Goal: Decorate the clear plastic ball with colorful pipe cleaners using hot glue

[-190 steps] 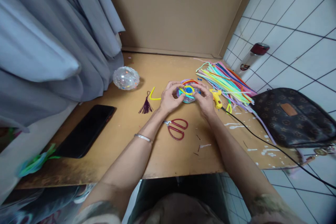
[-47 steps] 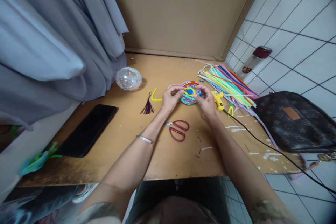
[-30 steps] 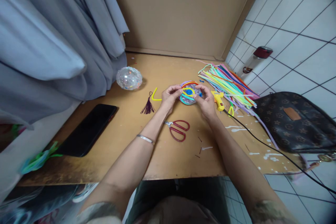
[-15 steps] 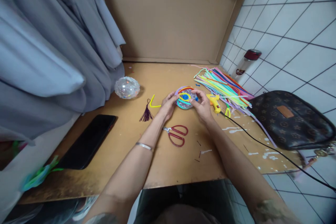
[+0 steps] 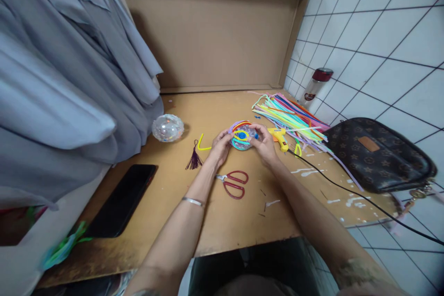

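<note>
Head cam — round pc (image 5: 242, 135) btwn hands (image 5: 220, 144) (image 5: 264, 144), yellow loop (image 5: 242, 131) lengthwise L–R.

1 black phone (image 5: 121, 201), patterned bag (image 5: 385, 159) (tan patch (image 5: 369, 144)), red-capped bottle (image 5: 315, 85)

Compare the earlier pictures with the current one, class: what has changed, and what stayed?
The left hand drew back to the left edge of the decorated round piece, uncovering more of it. The right hand still holds its right side. The camera tilted up, showing more of the cardboard. Red-handled scissors, yellow glue gun, tassel and phone stayed put.
</note>
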Demonstrator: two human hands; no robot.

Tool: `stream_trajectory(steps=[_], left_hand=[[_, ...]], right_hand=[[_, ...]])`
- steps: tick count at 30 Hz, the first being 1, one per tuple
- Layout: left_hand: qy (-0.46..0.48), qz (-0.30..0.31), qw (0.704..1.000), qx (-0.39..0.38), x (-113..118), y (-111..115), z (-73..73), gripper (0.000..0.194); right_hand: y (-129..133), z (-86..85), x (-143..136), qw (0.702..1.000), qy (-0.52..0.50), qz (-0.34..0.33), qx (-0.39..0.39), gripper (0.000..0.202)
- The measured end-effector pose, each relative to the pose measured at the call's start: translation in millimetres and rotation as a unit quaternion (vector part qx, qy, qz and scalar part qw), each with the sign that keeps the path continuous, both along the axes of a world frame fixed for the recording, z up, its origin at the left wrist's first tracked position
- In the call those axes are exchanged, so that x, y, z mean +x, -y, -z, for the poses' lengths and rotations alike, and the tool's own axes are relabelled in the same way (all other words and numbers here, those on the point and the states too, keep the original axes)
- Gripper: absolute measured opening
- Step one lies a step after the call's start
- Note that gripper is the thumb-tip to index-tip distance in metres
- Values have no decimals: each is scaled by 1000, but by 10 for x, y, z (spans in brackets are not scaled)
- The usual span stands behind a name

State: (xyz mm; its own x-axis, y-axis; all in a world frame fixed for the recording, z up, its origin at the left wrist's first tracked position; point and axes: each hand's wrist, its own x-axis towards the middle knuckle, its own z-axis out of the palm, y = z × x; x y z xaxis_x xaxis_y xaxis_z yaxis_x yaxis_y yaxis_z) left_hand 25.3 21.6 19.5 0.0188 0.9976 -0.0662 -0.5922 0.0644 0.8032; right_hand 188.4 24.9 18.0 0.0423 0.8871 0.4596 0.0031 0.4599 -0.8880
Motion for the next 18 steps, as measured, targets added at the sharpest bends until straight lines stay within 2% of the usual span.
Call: stream_trajectory(steps=[12,18], left_hand=[[-15,-11,1000,2,-15,46,-38,38],[-12,-6,1000,12,-6,33,-21,40]], right_hand=[[22,-42,17,1000,9,1,-6,24],[25,-61,24,999,50,13,11,20]])
